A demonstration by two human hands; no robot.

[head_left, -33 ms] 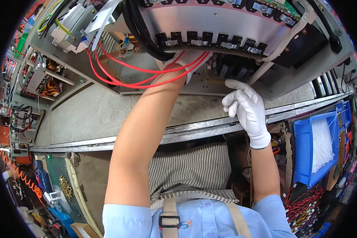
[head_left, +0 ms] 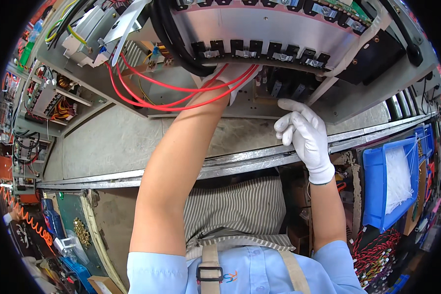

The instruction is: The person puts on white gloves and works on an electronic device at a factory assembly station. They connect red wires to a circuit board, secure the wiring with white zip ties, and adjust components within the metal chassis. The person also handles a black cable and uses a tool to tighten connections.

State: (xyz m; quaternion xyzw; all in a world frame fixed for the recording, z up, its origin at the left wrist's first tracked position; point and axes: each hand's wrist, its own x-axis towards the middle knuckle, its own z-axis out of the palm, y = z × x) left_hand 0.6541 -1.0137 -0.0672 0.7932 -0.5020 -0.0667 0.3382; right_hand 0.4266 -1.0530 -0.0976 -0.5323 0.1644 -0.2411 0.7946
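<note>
My left hand point(head_left: 239, 81), in a white glove, reaches under the lower edge of a silver metal panel point(head_left: 220, 24) inside a grey equipment housing. Its fingers are hidden behind that panel. Red wires point(head_left: 181, 89) loop over my left wrist from the unit at the left and run up beneath the panel. My right hand point(head_left: 306, 134), gloved in white too, is raised just in front of the housing's near side. Its fingers are loosely bent and apart, with nothing seen in them. Dark components point(head_left: 286, 85) stand inside the housing just beyond it.
Thick black cables point(head_left: 169, 36) hang at the panel's left. The metal-edged bench point(head_left: 112, 142) runs across in front of me. To the right is a blue bin point(head_left: 375, 191) of white ties above bundled coloured wires point(head_left: 375, 259). Another opened unit point(head_left: 54, 100) stands at the left.
</note>
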